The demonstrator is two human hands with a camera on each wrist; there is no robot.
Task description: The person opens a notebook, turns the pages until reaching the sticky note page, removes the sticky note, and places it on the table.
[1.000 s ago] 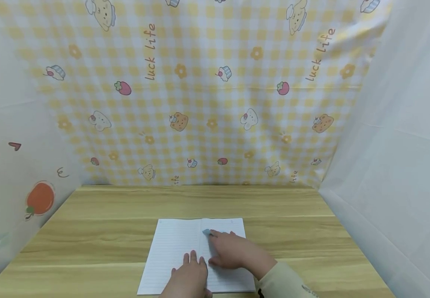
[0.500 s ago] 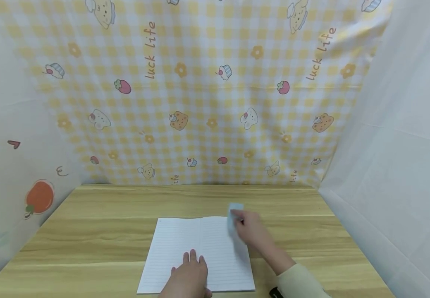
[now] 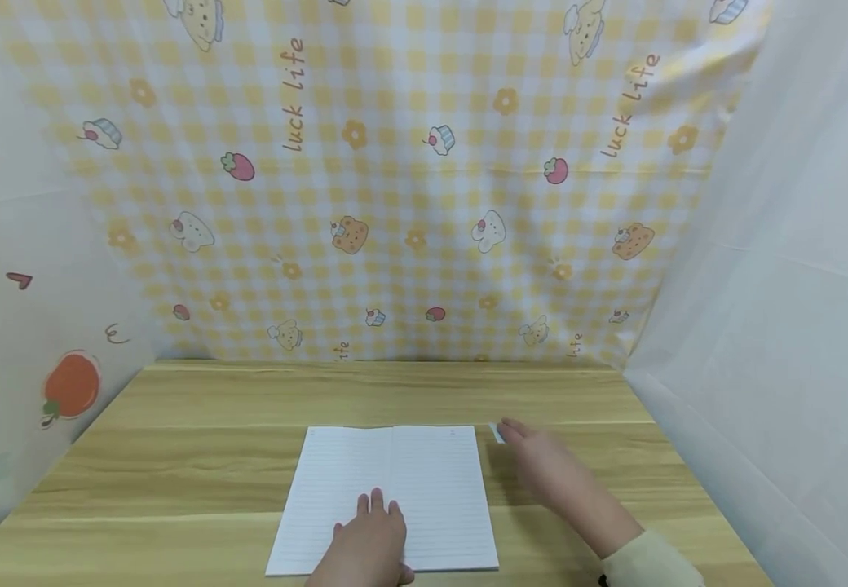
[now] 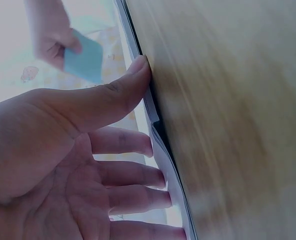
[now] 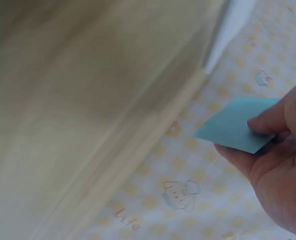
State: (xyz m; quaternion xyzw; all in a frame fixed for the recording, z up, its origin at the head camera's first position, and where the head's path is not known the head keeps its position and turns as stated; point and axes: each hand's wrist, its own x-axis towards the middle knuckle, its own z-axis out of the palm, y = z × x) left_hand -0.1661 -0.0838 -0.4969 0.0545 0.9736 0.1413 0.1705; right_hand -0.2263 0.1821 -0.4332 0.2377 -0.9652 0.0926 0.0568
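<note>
Your right hand [image 3: 545, 465] pinches the blue note [image 5: 233, 122], now off the notebook [image 3: 442, 489] toward two o'clock. Your left hand [image 3: 367, 540] rests straight-fingered at six.

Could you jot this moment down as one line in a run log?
left hand: touches open lined notebook | right hand: pinches light-blue paper | paper position: off the notebook, to its right
</note>
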